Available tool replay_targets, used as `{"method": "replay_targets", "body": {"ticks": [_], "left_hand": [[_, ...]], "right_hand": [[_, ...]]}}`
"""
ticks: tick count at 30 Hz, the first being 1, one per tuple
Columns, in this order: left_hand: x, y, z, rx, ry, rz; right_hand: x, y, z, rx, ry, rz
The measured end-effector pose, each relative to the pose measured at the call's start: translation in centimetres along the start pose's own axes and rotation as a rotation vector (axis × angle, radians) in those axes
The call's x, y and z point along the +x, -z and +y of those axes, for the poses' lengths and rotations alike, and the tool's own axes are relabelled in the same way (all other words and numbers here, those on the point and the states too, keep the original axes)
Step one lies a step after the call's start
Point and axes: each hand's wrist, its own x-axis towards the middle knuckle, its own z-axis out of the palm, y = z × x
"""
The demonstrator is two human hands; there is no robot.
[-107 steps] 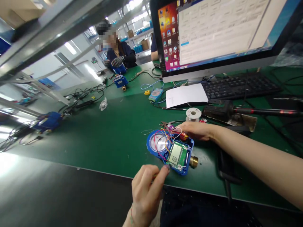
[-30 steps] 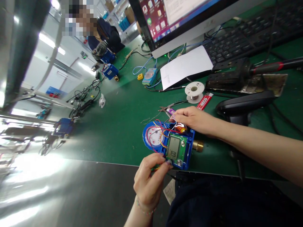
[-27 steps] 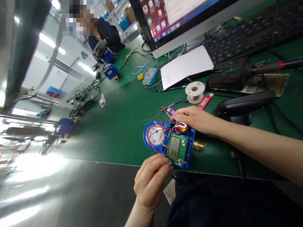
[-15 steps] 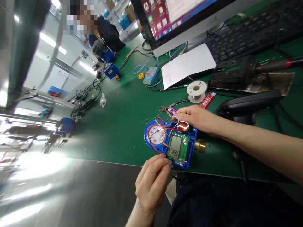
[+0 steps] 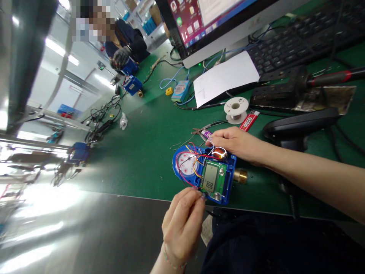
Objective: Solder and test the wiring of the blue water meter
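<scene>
A blue meter lies on the green table with its housing uncovered. Inside are a green circuit board with a lit display and a shiny cylindrical part. Red, yellow and black wires cross over its round dial. My left hand is pinched at the board's lower left corner; what lies between its fingertips is hidden. My right hand rests along the housing's far side, its fingertips closed on a thin white wire.
Pliers, a solder spool, a red packet and a black scanner lie beyond my right hand. Behind stand a monitor and keyboard. A gloved person handles blue meters at the table's far end.
The view has shifted very slightly. Both my hands keep the same places on the meter. The other person's gloved hand has moved a little.
</scene>
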Motion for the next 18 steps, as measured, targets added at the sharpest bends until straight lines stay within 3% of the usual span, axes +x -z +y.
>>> {"method": "replay_targets", "body": {"ticks": [7, 18], "left_hand": [[0.3, -0.14, 0.15, 0.002, -0.048, -0.033], [-0.16, -0.68, -0.59, -0.076, -0.074, 0.008]], "right_hand": [[-0.08, -0.12, -0.23, -0.023, 0.006, 0.006], [0.02, -0.14, 0.06, 0.001, 0.028, 0.013]]}}
